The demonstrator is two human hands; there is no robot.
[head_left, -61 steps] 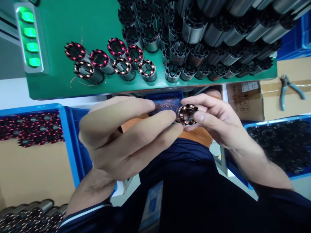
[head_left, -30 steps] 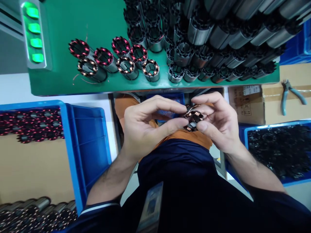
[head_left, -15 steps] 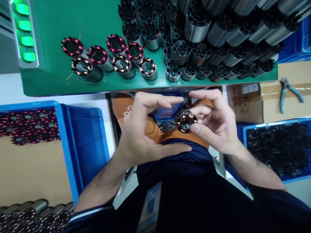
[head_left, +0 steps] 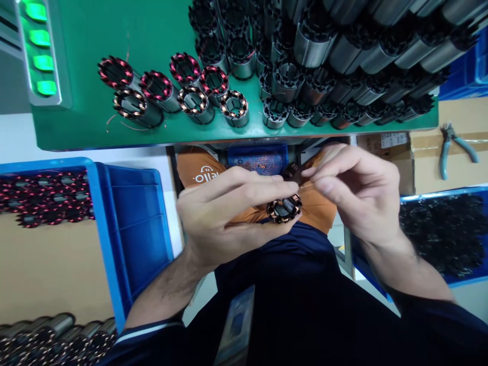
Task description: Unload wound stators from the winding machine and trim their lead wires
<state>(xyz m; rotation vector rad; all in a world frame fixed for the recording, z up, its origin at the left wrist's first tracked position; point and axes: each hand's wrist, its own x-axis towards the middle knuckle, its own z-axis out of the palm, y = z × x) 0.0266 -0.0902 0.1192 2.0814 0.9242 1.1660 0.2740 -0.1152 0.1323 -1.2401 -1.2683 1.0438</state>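
My left hand (head_left: 229,216) is wrapped round a metal cylinder (head_left: 284,208) with a ring of copper windings at its near end, held above my lap. Close to the far side of that cylinder, my right hand (head_left: 354,188) has its thumb and index finger pinched together. Whatever those fingertips hold, if anything, is too small to make out. On the green table (head_left: 87,127) ahead stand several similar cylinders, some with red windings (head_left: 156,85) and some with copper ones (head_left: 234,105).
Many cylinders without visible windings (head_left: 275,113) crowd the table's right side. Blue bins (head_left: 137,223) flank me, the right one holding black parts (head_left: 442,234). Pliers (head_left: 453,145) lie on a cardboard box (head_left: 423,175). A blue tray (head_left: 259,158) sits below the table edge.
My left hand has closed round the cylinder, which my right hand held before. My right hand has let go of it, moved slightly right and brought its fingertips together.
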